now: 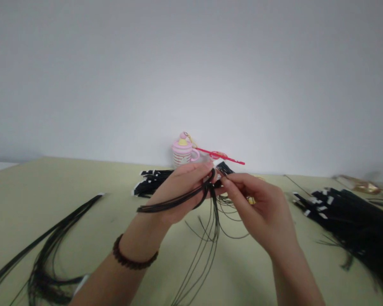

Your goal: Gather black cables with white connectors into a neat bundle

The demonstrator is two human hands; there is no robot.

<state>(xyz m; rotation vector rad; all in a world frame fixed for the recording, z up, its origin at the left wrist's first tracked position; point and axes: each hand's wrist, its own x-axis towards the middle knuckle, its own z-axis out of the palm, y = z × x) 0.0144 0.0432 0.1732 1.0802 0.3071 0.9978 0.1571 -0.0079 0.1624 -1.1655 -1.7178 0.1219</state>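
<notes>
Above the middle of the table, both my hands meet at a bundle of thin black wires (172, 204) with a white connector (218, 162) at its upper end. My left hand (181, 187) is closed on this wire bundle; one looped part lies across its palm and wrist. Loose wire ends hang down below the fingers. Thumb and fingers of my right hand (261, 204) pinch the black wires just below the connector. The exact spot between the right fingertips is partly hidden. A dark beaded bracelet (134, 259) circles my left wrist.
Black wires with white connectors (60, 221) lie on the pale yellow-green table (115, 238) at left. A large pile of black wires (354, 225) is at right, another bundle (151, 180) behind my left hand. A pink lidded cup (181, 152) stands by the wall near a red stick (223, 156).
</notes>
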